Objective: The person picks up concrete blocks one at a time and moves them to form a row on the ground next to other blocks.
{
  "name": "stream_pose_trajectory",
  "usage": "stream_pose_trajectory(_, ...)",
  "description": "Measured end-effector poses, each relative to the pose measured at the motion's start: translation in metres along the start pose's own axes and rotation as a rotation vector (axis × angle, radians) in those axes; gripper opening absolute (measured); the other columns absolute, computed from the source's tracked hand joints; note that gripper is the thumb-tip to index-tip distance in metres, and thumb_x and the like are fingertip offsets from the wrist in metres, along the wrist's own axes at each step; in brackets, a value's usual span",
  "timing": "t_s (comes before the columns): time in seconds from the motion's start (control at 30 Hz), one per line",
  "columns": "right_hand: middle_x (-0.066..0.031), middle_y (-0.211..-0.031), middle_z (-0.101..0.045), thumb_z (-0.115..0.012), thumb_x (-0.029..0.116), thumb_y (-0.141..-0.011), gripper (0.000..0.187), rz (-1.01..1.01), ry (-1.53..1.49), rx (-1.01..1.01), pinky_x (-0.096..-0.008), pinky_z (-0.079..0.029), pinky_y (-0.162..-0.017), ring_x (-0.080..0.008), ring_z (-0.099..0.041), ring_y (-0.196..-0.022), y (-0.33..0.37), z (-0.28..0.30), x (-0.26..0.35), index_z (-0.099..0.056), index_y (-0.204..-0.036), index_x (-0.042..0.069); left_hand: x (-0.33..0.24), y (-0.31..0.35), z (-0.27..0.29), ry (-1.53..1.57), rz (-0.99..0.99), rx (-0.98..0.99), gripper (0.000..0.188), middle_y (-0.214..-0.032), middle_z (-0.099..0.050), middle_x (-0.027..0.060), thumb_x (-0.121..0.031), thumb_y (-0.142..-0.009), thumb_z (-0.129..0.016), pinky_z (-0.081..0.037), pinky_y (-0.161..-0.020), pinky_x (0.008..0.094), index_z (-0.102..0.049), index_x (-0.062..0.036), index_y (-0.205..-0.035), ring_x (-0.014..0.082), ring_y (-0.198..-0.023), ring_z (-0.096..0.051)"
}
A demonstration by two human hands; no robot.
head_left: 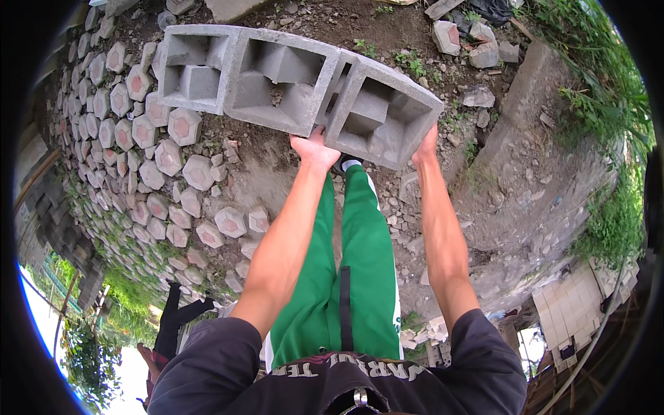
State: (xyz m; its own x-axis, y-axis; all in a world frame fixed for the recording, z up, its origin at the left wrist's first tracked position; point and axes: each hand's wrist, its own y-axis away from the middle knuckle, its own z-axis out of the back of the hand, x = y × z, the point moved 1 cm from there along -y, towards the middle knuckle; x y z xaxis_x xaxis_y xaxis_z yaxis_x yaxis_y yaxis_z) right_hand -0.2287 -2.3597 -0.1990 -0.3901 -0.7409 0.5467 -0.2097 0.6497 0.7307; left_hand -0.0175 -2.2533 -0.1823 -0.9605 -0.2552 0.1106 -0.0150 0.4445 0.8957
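Three grey hollow concrete blocks stand in a row on the dirt in front of me. My left hand (315,148) grips the near left edge of the rightmost block (387,114), at the joint with the middle block (280,79). My right hand (426,145) holds that same block's near right corner. The block is tilted toward me. The leftmost block (194,68) stands beside the middle one, untouched. My green trousers and one shoe show between my arms.
Many hexagonal paving stones (181,126) with reddish centres lie in rows on the left. Rubble and broken blocks (470,38) lie at the top right. A concrete slab (515,104) and weeds (615,221) run along the right. Pale tiles (570,308) lie at the lower right.
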Motion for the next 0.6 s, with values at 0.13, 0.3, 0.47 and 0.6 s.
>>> stream_pose_trajectory(0.13, -0.0124, -0.137, -0.050, -0.028, 0.056, -0.099, 0.066, 0.020, -0.013, 0.059, -0.0441, -0.038, -0.107, -0.0284, -0.048, -0.124, -0.009, 0.001, 0.005, -0.042, -0.139, 0.005, 0.000, 0.001, -0.007, 0.001, 0.014, 0.001, 0.085, -0.139, -0.046, 0.0145, -0.067, -0.079, -0.049, -0.028, -0.110, 0.0568, -0.042, -0.0043, -0.136, 0.0355, -0.129, -0.043)
stream_pose_trajectory(0.3, -0.0140, -0.138, -0.049, -0.027, 0.059, -0.099, 0.069, -0.058, -0.010, 0.070, -0.0454, -0.037, -0.107, -0.0297, -0.047, -0.125, -0.010, -0.016, 0.000, -0.041, -0.140, 0.005, -0.012, 0.005, -0.018, -0.047, -0.045, 0.069, 0.069, -0.134, -0.053, 0.0119, -0.062, -0.086, -0.041, -0.030, -0.109, 0.0559, -0.056, -0.0103, -0.128, 0.0341, -0.126, -0.047)
stream_pose_trajectory(0.47, -0.0139, -0.140, -0.046, -0.026, 0.061, -0.098, 0.071, -0.032, -0.083, 0.032, -0.0463, -0.036, -0.108, -0.0305, -0.045, -0.127, -0.008, -0.024, -0.012, -0.039, -0.142, 0.006, -0.025, 0.007, -0.031, -0.125, -0.106, 0.107, 0.064, -0.136, -0.055, 0.0111, -0.055, -0.093, -0.027, -0.028, -0.110, 0.0555, -0.055, -0.0118, -0.131, 0.0329, -0.127, -0.047)
stream_pose_trajectory(0.6, -0.0130, -0.141, -0.045, -0.024, 0.062, -0.098, 0.072, -0.018, -0.117, 0.093, -0.0446, -0.035, -0.108, -0.0301, -0.044, -0.127, -0.014, -0.017, -0.013, -0.038, -0.142, 0.007, -0.020, 0.007, -0.038, -0.187, -0.124, 0.008, 0.069, -0.139, -0.051, 0.0112, -0.057, -0.093, -0.021, -0.027, -0.110, 0.0570, -0.054, -0.0116, -0.133, 0.0338, -0.130, -0.045)
